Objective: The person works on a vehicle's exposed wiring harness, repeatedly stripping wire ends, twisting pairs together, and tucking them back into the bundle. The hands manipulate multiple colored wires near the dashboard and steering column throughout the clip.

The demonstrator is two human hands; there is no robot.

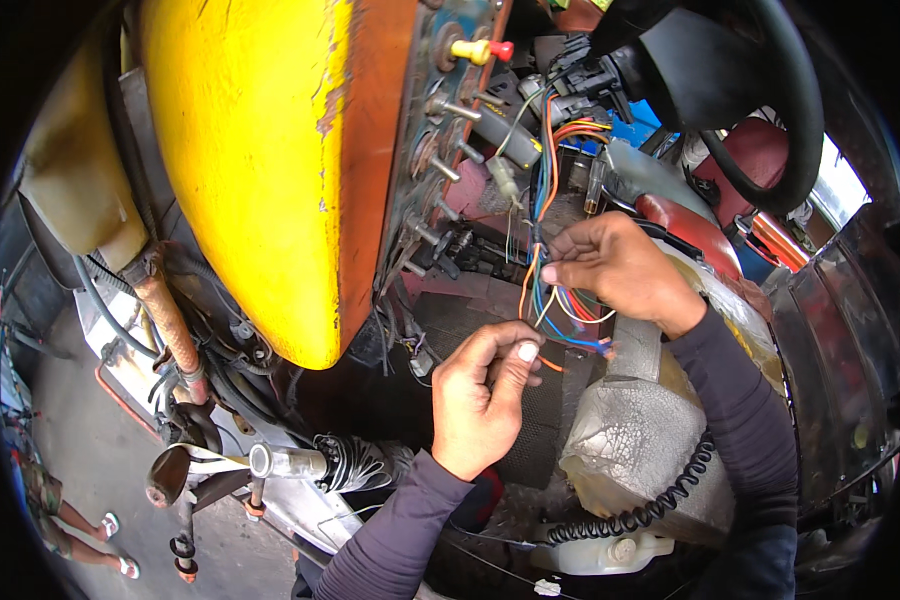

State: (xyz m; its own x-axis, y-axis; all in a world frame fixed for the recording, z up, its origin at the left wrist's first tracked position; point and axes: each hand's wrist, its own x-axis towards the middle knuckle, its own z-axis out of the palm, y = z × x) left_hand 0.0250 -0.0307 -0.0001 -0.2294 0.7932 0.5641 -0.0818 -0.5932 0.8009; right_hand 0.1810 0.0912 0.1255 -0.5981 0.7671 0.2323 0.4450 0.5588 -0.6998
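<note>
A bundle of thin coloured wires hangs from connectors below the steering column, with a dark wrap partway down. My right hand is closed, thumb and fingers pinching the bundle near that wrap. Below it the wires fan out into loose blue, orange, red and pale-yellow strands. My left hand is lower and to the left, thumb pressed to the forefinger on a thin wire from the fan. An orange wire end shows just past its fingertips. Blue wire ends lie between the two hands.
A yellow panel and a row of metal studs stand at left. The black steering wheel is upper right. Below my right arm are a cracked grey cover, a coiled black cable and a whitish plastic tank. A person's legs show lower left.
</note>
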